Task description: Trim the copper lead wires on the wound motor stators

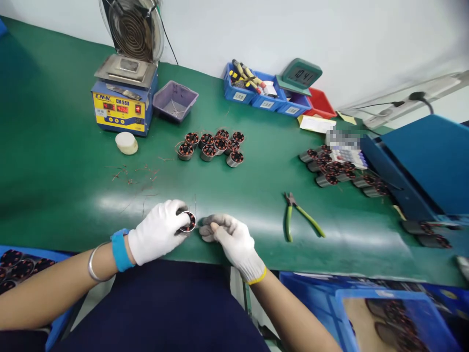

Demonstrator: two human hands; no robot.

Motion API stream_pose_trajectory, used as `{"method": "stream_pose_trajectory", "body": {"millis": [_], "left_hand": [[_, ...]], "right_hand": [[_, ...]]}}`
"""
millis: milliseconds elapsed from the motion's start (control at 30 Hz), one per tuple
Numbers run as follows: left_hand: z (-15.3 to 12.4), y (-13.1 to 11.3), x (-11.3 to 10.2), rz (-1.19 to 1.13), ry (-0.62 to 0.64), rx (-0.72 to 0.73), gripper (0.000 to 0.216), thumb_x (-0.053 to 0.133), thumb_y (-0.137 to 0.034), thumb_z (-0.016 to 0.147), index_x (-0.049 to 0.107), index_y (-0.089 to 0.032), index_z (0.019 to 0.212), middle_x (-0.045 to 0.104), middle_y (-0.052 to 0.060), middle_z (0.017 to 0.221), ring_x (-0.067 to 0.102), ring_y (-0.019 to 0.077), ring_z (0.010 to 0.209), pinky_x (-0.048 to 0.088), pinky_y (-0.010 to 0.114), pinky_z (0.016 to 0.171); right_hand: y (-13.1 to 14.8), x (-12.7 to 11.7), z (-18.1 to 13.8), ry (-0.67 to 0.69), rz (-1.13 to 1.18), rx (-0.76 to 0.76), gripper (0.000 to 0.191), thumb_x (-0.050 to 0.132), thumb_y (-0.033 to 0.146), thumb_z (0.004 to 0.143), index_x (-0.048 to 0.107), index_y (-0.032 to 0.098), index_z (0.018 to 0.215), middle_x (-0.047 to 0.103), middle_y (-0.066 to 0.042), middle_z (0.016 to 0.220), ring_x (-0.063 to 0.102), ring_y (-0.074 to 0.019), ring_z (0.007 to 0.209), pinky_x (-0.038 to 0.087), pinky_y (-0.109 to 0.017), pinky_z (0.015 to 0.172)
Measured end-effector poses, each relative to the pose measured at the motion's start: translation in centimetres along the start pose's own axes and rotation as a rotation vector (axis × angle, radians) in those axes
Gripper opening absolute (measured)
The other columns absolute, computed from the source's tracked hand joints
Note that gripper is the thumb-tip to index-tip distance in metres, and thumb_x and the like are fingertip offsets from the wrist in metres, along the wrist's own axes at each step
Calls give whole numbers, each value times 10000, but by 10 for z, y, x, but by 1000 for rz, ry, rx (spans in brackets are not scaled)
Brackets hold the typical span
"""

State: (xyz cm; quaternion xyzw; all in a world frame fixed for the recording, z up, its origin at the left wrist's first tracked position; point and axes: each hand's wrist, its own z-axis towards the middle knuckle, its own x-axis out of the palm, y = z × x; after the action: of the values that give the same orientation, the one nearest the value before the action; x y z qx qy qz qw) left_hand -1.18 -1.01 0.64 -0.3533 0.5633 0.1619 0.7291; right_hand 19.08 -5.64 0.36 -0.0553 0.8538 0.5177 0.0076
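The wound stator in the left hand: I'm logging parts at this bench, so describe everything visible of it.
The wound stator is small and round: a silvery metal ring around dark poles wound with reddish copper-coloured wire. It is tipped on edge, open face toward the camera, near the front edge of the green bench mat. The white-gloved left hand grips it from the left, fingers over its top. The right hand, fingertips pinched, sits just right of it; whether they touch is unclear.

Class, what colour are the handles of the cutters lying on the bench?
Green; the cutters show best in the head view.
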Motion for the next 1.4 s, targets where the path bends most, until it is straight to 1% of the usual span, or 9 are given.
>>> {"method": "stream_pose_trajectory", "body": {"millis": [100,233,300,467,567,700,833,1133,1400], "left_hand": [[1,1,1,-10,25,42,141,559,-264,867,623,-198,975,585,87,1061,561,228,880,466,368,757],[1,5,1,-7,18,51,119,558,-251,864,615,-200,956,599,83,1057,562,240,873,438,375,732],[1,8,-1,-31,12,55,94,565,-230,856,610,-199,932,609,79,1088,569,246,900,436,379,747],[0,6,-3,-115,-89,68,159,631,-244,785,608,-184,930,598,99,1164,548,270,1045,433,426,892],[0,0,1,-97,-222,-36,280,716,-371,700,622,-174,874,610,122,1111,545,303,1041,415,487,942],[2,0,5,-161,-176,-65,143,661,-325,794,625,-187,784,663,55,888,591,227,870,438,430,891],[4,4,3,-184,-137,-52,132,680,-301,785,623,-182,771,670,51,865,592,237,891,431,425,887],[7,8,-3,-179,-20,-16,175,574,-343,852,620,-184,794,661,72,911,590,248,940,441,416,862],[7,10,2,-242,-45,54,167,607,-346,840,619,-180,830,669,67,936,595,235,943,414,378,844]], "right_hand": [[-17,2,-12,-148,54,-122,345,585,471,841,585,181,1029,671,-129,1021,685,-236,850,554,-421,816],[-29,-11,-25,-514,-417,-582,264,625,361,809,597,218,1029,551,-152,1206,530,-314,1177,444,-511,997],[-22,-19,-24,-625,-530,-665,339,641,341,782,569,213,1088,541,-154,1182,490,-322,1206,412,-525,1019],[20,-7,5,-198,-410,-284,724,658,264,745,325,251,1388,628,-55,1090,625,-211,949,503,-398,862],[40,7,29,17,-263,-222,659,595,225,744,365,212,1362,638,13,863,614,-145,736,501,-309,714],[48,12,48,163,147,-227,616,572,254,711,401,133,1290,591,47,683,567,-128,604,468,-281,618],[44,13,54,204,381,-180,669,649,303,684,400,132,1281,632,36,704,548,-114,548,449,-272,574],[51,10,64,253,261,14,889,687,222,650,265,92,1422,713,-32,835,553,-96,547,444,-234,557],[34,-10,47,251,458,95,1029,771,236,612,158,121,1429,690,-44,869,492,-76,515,350,-211,474]]}}
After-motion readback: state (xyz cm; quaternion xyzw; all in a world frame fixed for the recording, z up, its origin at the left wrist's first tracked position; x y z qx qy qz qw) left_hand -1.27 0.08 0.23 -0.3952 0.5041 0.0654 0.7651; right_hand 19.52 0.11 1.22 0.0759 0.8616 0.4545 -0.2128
